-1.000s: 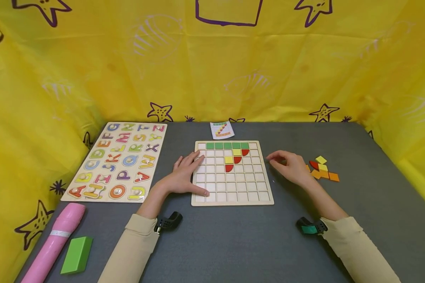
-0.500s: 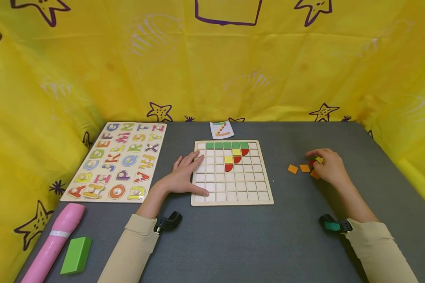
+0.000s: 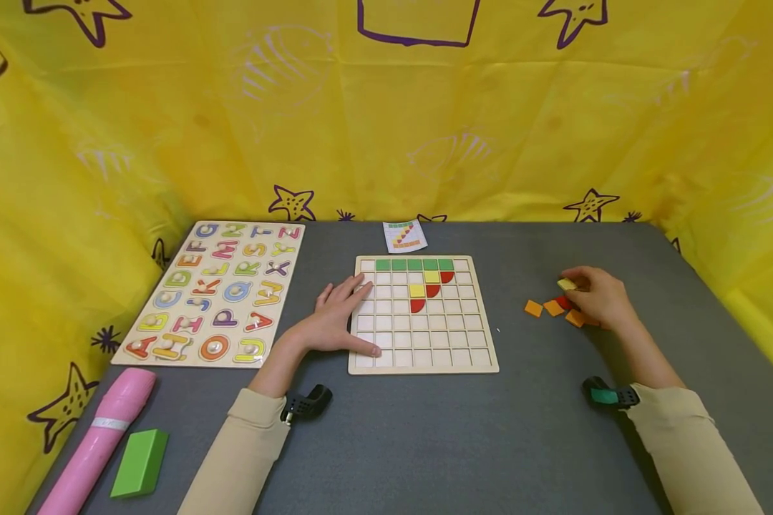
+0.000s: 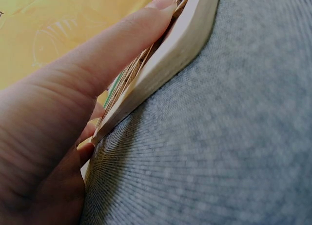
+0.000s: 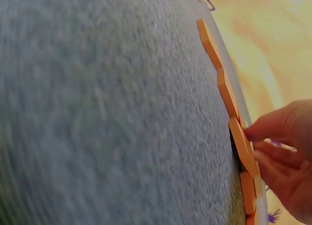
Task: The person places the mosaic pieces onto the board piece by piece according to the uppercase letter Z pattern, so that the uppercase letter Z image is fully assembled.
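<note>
My left hand (image 3: pixel 331 318) rests on the left edge of a wooden grid board (image 3: pixel 434 340), thumb and fingers spread. In the board's top row lies a run of green squares (image 3: pixel 414 265). Yellow squares (image 3: pixel 417 290) and red quarter-circle tiles (image 3: pixel 417 306) step down diagonally below it. To the right of the board, my right hand (image 3: pixel 600 295) pinches a yellow square tile (image 3: pixel 566 285) between thumb and fingers. Beneath that hand are a red tile (image 3: pixel 563 303) and several orange tiles (image 3: pixel 533 308), some partly hidden by it.
A small pattern card (image 3: pixel 405 237) lies behind the board. An alphabet peg puzzle (image 3: pixel 222 293) takes up the table's left side. Nearer the front left are a pink tube-like object (image 3: pixel 103 436) and a green block (image 3: pixel 139 463). Yellow cloth (image 3: pixel 386 157) encloses the dark tabletop.
My right hand went from beside the board rightward to the loose tiles and now holds a yellow tile. Orange tiles there show shifted slightly. My left hand stays on the board.
</note>
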A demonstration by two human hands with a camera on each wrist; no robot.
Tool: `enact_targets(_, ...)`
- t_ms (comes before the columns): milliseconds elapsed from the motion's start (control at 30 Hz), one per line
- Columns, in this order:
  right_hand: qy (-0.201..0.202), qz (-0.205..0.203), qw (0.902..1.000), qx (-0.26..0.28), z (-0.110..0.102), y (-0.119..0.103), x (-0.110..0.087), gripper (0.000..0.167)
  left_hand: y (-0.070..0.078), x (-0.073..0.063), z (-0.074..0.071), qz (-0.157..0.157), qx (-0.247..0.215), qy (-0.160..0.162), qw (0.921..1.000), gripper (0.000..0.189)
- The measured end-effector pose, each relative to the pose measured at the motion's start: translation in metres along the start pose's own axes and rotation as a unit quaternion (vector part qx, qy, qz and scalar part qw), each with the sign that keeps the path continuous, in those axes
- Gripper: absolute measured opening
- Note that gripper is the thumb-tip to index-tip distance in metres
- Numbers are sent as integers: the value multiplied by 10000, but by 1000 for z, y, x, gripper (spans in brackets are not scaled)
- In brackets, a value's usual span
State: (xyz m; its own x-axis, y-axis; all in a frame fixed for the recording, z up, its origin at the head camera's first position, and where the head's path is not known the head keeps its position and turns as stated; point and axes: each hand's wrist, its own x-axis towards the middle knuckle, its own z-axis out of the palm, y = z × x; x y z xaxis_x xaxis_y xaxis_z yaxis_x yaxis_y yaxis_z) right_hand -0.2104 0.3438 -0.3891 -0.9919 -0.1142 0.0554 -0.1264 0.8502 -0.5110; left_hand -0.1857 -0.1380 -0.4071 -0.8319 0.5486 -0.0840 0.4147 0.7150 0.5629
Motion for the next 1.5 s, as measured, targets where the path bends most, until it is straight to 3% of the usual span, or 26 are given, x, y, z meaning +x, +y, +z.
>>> enact_targets(367, 217, 75, 9997, -21, 6, -7, 4, 38, -2, 2, 1, 19, -4, -3, 10000, 118)
enact_targets(567, 324, -30, 9991, 281, 14, -27, 4, 39, -4, 2, 2, 0, 24, 11, 10000, 118)
enact_targets(933, -331, -177, 9939, 1040, 45, -82, 6, 37, -4, 3, 2, -35, 39, -6, 10000, 118)
enact_targets(1233, -904, -703, 9815, 1533, 71, -130, 8, 29, -4, 3, 2, -22, 99, 1, 9999, 117)
enact_targets(1500, -1096, -1270, 9712, 1694, 93, -161, 11, 18, -3, 3, 2, 8, 105, -5, 9999, 118)
